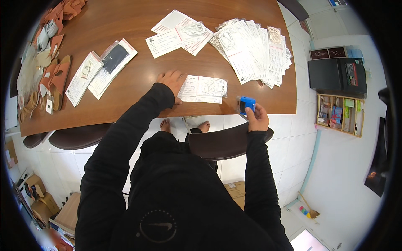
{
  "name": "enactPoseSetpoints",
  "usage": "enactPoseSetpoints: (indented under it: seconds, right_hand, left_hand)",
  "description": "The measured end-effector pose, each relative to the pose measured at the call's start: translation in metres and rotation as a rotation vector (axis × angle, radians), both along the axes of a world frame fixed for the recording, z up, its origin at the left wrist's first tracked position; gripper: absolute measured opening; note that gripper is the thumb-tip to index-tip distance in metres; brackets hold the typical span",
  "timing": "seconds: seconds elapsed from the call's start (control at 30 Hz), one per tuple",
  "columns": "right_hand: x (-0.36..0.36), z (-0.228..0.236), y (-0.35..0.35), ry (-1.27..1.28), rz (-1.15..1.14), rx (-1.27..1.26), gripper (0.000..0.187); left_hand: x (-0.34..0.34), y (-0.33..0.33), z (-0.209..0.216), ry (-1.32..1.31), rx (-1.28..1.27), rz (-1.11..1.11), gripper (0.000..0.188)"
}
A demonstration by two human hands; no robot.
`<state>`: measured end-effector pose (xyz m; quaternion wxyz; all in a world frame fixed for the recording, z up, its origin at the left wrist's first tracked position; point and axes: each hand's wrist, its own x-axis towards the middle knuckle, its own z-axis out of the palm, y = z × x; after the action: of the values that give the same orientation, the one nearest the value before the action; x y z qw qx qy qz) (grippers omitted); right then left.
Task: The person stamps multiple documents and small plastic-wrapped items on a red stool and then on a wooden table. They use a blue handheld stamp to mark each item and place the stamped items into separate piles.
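White floor tiles [289, 154] lie under a big brown table [121, 21]. Many white cards [245, 50] sit piled at its right. My left grip [171, 82] lies spread on one card's left end [191, 89] by the near edge; my right grip [258, 119] holds a blue stamp [250, 103].

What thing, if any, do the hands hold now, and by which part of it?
The right hand holds the blue stamp by its right side. The left hand grips nothing; it rests at the left end of the nearest card.
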<state>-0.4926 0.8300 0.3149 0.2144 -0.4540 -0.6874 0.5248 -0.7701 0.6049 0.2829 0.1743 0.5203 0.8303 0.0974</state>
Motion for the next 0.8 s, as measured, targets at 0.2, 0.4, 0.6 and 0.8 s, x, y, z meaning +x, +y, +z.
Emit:
enactPoseSetpoints:
  seconds: [0.2,0.4,0.6,0.8]
  right_hand:
    - [0.033,-0.016,0.004,0.070,-0.103,-0.067,0.041]
    - [0.049,-0.025,0.003,0.116,-0.155,-0.076,0.042]
    - [0.054,-0.019,-0.008,0.014,-0.166,-0.082,0.038]
    - [0.056,-0.013,-0.019,0.020,-0.173,-0.134,0.035]
  left_hand:
    - [-0.004,0.004,0.000,0.028,0.050,-0.017,0.100]
    - [-0.017,-0.006,-0.006,-0.042,0.196,0.053,0.099]
    - [-0.096,0.003,0.011,0.078,0.222,0.360,0.113]
    - [-0.136,0.023,0.011,0.159,-0.117,0.368,0.129]
